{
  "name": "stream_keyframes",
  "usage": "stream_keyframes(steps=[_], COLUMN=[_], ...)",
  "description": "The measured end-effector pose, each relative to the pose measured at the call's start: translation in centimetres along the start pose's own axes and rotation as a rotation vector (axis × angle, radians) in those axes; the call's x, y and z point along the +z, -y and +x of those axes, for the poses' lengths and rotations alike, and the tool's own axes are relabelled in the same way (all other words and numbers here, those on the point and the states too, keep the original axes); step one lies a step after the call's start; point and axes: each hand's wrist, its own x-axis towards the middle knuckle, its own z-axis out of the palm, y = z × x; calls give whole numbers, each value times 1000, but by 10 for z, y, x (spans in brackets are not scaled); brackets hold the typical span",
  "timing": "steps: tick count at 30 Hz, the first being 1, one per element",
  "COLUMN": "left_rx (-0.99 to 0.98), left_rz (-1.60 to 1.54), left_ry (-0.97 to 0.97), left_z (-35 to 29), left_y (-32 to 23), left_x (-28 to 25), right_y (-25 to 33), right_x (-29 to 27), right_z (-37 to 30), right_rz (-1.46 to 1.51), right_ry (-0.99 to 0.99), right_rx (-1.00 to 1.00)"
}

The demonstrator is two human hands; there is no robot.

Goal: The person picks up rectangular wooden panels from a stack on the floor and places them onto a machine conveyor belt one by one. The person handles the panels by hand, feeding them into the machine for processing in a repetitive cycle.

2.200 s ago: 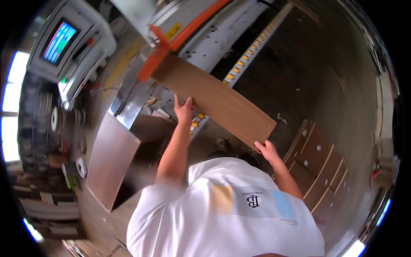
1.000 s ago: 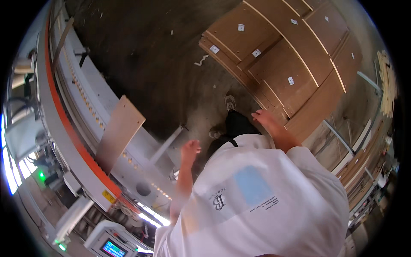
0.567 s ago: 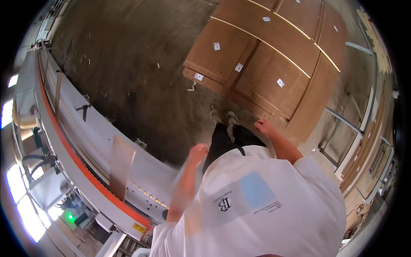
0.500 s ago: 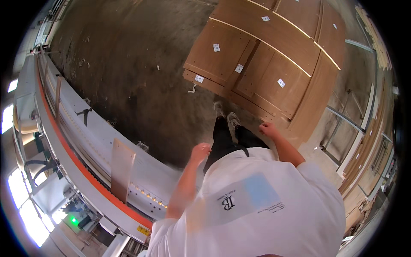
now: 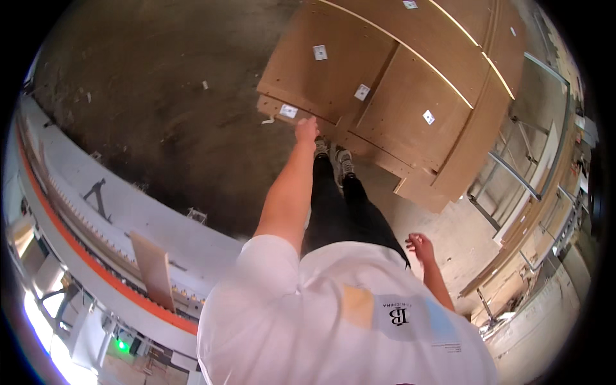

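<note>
Brown rectangular wooden panels (image 5: 404, 102): one o'clock; probably stiff, heavy; hold by opposite edges.
Left hand (image 5: 307, 129): twelve o'clock, grasp unclear.
Right hand (image 5: 421, 248): four o'clock, loosely spread.

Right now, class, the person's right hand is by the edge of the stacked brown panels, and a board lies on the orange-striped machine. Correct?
No: the head view shows the left hand by the edge of the brown panels; the rest stands.
</note>
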Motion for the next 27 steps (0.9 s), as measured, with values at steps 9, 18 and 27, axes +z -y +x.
stream_keyframes(steps=[9,18,27], left_rx=[-35,0,264], left_rz=[99,-230,43], left_ry=[-627,-577,-260], left_z=[2,-45,-103], left_y=[-77,-95,-168], left_x=[178,174,177], right_y=[-47,-32,-13], right_x=[51,72,12], right_z=[-85,-103,-48], right_rz=[237,429,211], right_ry=[-163,-110,-71], right_rx=[246,235,43])
